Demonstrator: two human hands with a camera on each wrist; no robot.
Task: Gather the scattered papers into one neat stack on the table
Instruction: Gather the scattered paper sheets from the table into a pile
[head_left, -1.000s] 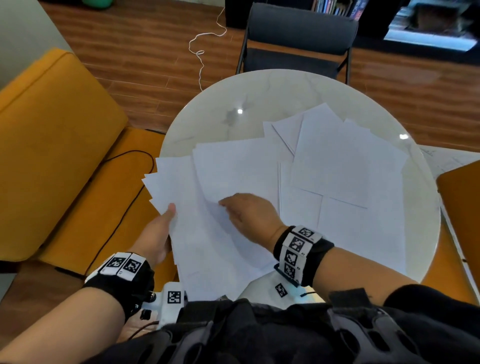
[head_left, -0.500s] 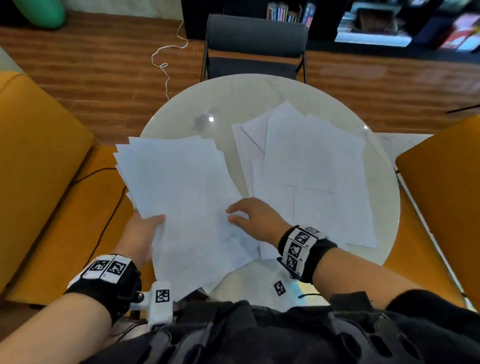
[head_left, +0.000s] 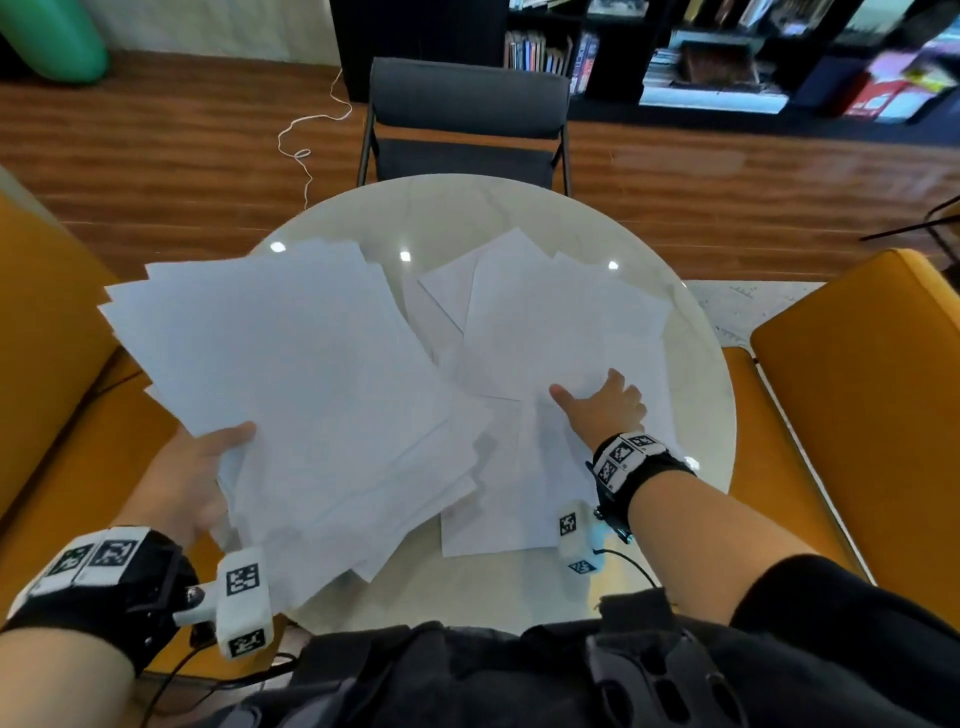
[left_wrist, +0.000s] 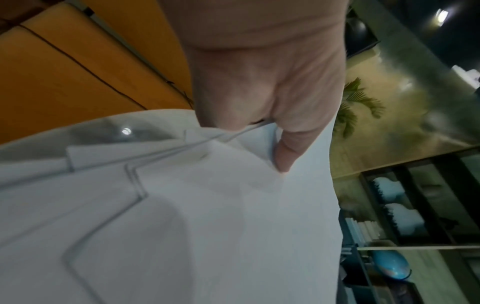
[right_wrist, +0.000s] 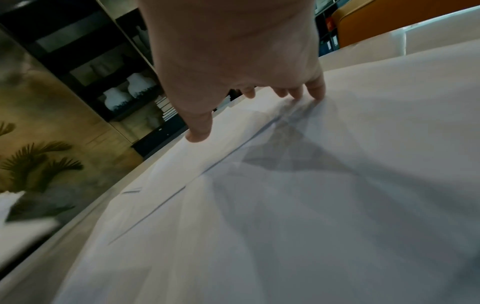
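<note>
White gathered sheets (head_left: 291, 384), fanned and uneven, are gripped at their near edge by the left hand (head_left: 192, 478), thumb on top, over the left side of the round desk (head_left: 457, 218). Right hand (head_left: 602, 410) presses spread, nearly straight fingers (right_wrist: 315, 88) on loose papers (head_left: 561, 332) overlapping on the desk's right half.

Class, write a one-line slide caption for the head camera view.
Left hand grips a fanned bundle of papers while right hand reaches onto loose sheets on the round table.
</note>
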